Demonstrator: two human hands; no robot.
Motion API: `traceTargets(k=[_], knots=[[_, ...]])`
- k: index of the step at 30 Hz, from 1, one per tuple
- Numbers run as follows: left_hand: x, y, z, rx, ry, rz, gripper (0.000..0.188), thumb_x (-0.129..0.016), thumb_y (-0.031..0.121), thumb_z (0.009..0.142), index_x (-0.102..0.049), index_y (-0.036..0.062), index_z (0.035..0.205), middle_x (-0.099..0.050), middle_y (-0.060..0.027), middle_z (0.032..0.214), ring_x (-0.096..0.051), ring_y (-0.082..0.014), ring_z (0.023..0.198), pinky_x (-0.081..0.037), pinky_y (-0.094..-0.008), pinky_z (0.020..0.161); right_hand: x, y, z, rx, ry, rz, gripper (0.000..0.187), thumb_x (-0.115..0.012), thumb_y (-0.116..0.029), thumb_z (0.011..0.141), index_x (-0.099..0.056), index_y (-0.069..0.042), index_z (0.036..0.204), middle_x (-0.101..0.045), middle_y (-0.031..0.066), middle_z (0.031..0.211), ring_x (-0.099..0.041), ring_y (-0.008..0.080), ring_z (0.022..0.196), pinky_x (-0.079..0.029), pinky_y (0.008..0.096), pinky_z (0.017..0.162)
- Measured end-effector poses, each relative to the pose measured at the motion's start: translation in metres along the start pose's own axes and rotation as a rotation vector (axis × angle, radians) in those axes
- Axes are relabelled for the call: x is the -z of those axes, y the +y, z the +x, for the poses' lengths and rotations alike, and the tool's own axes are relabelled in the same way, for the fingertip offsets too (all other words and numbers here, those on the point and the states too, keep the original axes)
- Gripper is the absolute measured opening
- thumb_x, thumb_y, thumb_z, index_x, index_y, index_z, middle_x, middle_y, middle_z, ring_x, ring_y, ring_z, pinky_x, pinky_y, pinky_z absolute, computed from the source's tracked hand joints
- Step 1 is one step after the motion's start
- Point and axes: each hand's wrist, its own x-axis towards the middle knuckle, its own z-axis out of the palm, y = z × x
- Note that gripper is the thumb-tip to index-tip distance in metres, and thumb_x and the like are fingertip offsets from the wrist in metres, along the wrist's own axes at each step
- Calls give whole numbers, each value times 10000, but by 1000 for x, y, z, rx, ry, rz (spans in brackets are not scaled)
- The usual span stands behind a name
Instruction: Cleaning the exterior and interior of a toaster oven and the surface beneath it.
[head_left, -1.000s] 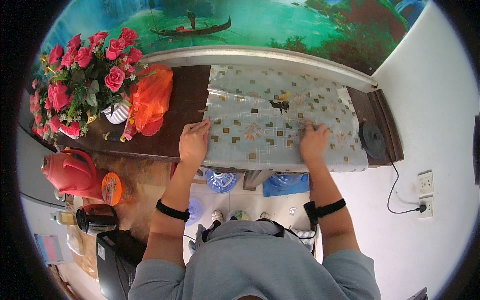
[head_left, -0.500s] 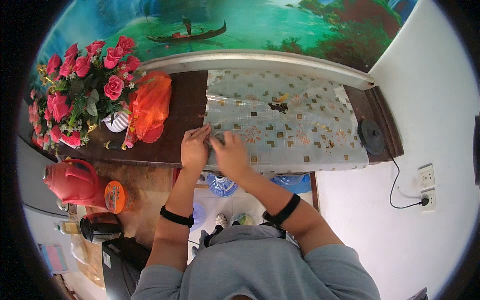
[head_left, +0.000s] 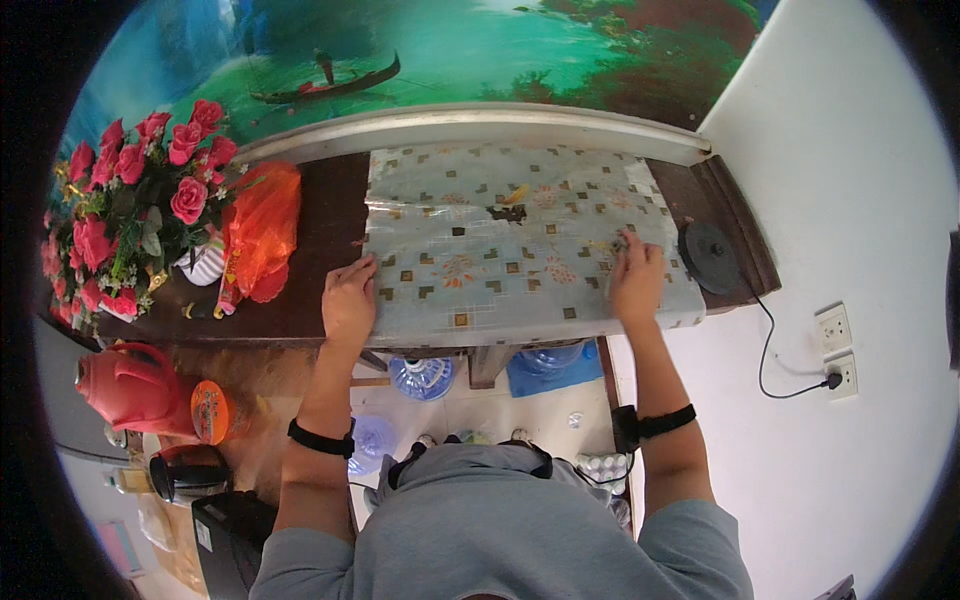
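A glossy grey-green plastic tablecloth [head_left: 520,290] with squares and orange flowers covers the middle of a dark wooden table. My left hand [head_left: 350,303] is at its left edge, fingers closed together with their tips on that edge; how much of it they pinch is partly hidden. On the right part of the cloth rests my right hand [head_left: 638,280], its fingers drawn together round something small and dark that I cannot make out. Dark torn-looking patches [head_left: 508,213] show toward the cloth's back. A round black disc with a cord [head_left: 712,258] stands right of my right hand.
Pink artificial roses [head_left: 130,215] and a red plastic bag [head_left: 265,230] stand at the table's left. Below them are a red kettle [head_left: 140,390], an orange-lidded tub [head_left: 209,412] and a black kettle [head_left: 190,472]. Water jugs [head_left: 421,378] stand underneath. The cord runs to a wall socket [head_left: 841,376].
My hands were close together at the cloth's left edge. My right hand has moved far right across the cloth; my left stays at the edge. The whole view has shifted slightly.
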Motion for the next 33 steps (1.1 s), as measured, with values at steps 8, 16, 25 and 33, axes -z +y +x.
traceTargets(k=[8, 16, 25, 33], knots=[[0, 22, 31, 356, -102, 4, 365, -722, 260, 721, -608, 48, 996, -616, -160, 1017, -594, -325, 938, -475, -386, 818, 28, 113, 7, -131, -16, -380, 346, -582, -87, 778, -587, -188, 1109, -512, 127, 991, -499, 337, 900, -444, 428, 753], [-5, 6, 40, 484, -168, -32, 432, -755, 278, 692, -603, 26, 1007, -640, -176, 957, -620, -315, 870, -492, -380, 764, 13, 128, 3, -115, -114, -436, 288, -529, -136, 813, -607, -205, 1081, -493, 114, 1003, -495, 329, 904, -466, 424, 729], [5, 5, 22, 337, -77, -101, 264, -727, 147, 694, -578, -18, 837, -620, -194, 785, -602, -350, 760, -463, -414, 663, 17, 133, 10, -111, -130, -447, 293, -541, -140, 802, -597, -184, 1087, -495, 123, 993, -503, 332, 901, -475, 438, 709], [36, -11, -30, 469, -80, -195, 221, -694, 71, 697, -541, -35, 816, -601, -211, 759, -594, -367, 733, -457, -406, 645, 27, 132, 18, -113, -258, -325, 327, -595, -200, 770, -579, -142, 1092, -511, 154, 1024, -518, 359, 914, -477, 452, 731]])
